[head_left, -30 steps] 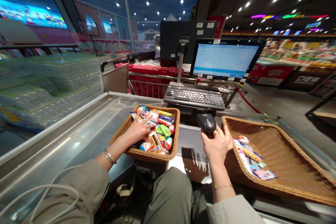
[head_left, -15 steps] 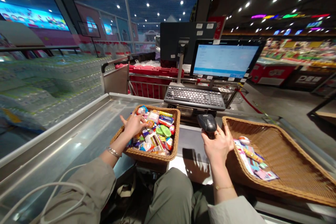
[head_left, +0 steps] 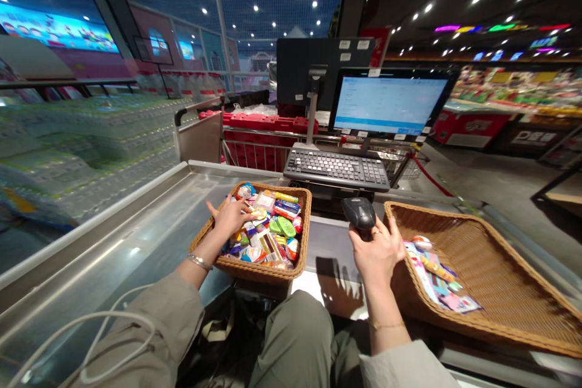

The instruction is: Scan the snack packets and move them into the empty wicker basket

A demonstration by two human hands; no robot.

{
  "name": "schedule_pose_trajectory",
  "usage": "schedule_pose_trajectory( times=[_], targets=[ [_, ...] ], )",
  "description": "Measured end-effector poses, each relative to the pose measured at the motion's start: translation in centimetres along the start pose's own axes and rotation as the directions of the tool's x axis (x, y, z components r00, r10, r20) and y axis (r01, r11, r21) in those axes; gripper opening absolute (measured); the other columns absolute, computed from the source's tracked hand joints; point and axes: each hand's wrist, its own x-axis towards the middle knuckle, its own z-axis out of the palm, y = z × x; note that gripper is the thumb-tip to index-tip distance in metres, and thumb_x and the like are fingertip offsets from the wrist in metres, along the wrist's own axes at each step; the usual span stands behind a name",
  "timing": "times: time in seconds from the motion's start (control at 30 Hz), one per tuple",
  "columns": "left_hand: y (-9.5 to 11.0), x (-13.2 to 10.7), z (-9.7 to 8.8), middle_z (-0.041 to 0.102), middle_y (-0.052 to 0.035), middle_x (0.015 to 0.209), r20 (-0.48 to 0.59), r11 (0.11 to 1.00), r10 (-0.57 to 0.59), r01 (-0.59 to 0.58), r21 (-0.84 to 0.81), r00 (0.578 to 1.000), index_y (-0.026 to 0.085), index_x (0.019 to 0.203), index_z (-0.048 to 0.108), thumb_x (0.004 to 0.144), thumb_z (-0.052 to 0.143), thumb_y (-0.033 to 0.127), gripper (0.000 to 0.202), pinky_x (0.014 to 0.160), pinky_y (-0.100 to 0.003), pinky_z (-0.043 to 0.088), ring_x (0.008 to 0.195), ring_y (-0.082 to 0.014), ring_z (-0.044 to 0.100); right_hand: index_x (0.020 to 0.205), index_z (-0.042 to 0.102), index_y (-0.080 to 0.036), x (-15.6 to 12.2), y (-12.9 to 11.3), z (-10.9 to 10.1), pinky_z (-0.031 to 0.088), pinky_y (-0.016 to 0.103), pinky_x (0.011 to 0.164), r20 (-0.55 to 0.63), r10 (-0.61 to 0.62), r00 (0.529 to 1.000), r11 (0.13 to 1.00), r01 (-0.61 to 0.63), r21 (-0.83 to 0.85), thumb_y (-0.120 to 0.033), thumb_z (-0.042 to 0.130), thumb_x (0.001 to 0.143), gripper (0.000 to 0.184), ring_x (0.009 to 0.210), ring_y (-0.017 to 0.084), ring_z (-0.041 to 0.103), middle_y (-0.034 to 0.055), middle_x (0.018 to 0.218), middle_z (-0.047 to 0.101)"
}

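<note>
My left hand reaches over the left wicker basket, its thumb-side fingers closed at the edge of a small yellow-and-white packet, the outer fingers spread. Under it lie many small sweets and packets, among them a green packet and a brown-and-white striped one. My right hand is wrapped round a black barcode scanner, its head tilted up and forward, between the two baskets. The scanner's handle is mostly hidden by my fingers.
A larger wicker basket stands at the right, holding several items at its left end, including a yellow packet. Behind the scanner are a keyboard and a lit monitor. A white cable loops over my left sleeve.
At my left fingertips, a round orange-gold face showed before; a yellow-and-white one shows now. My left hand has shifted slightly left. My right hand and the scanner have stayed put.
</note>
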Motion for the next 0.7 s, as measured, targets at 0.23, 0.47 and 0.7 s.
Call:
schedule_pose_trajectory(
  times=[0.23,0.47,0.7],
  targets=[
    [0.4,-0.5,-0.2,0.069,-0.003,0.126,-0.103,0.991,0.132,-0.131,0.02,0.986,0.031,0.069,0.076,0.084,0.067,0.041,0.02,0.099,-0.081,-0.021,0.141,-0.0447,0.036,0.083,0.072,-0.021,0.0,-0.1,-0.3,0.018,0.055,0.11,0.005,-0.001,1.0,1.0,0.001,-0.007,-0.053,0.057,0.074,0.036,0.136,0.033,0.04,0.0105,0.121,0.069],
    [3.3,-0.7,-2.4,0.065,-0.0043,0.134,-0.151,0.946,0.31,-0.289,0.146,0.939,0.026,0.073,0.073,0.086,0.062,0.029,0.017,0.104,-0.077,-0.021,0.146,-0.0394,0.029,0.085,0.072,-0.021,0.1,-0.1,-0.5,0.019,0.058,0.11,0.024,-0.001,1.0,1.0,0.001,-0.008,-0.052,0.056,0.075,0.036,0.137,0.034,0.038,0.0098,0.123,0.068],
    [7.6,-0.3,-3.2,0.062,-0.0044,0.137,-0.234,0.921,0.39,-0.381,0.083,0.891,0.025,0.077,0.07,0.089,0.059,0.027,0.016,0.104,-0.078,-0.02,0.148,-0.0371,0.024,0.085,0.072,-0.022,0.2,0.0,-0.9,0.019,0.057,0.11,0.028,0.006,1.0,1.0,-0.007,0.023,-0.052,0.057,0.074,0.035,0.138,0.034,0.038,0.0084,0.126,0.067]
  ],
)
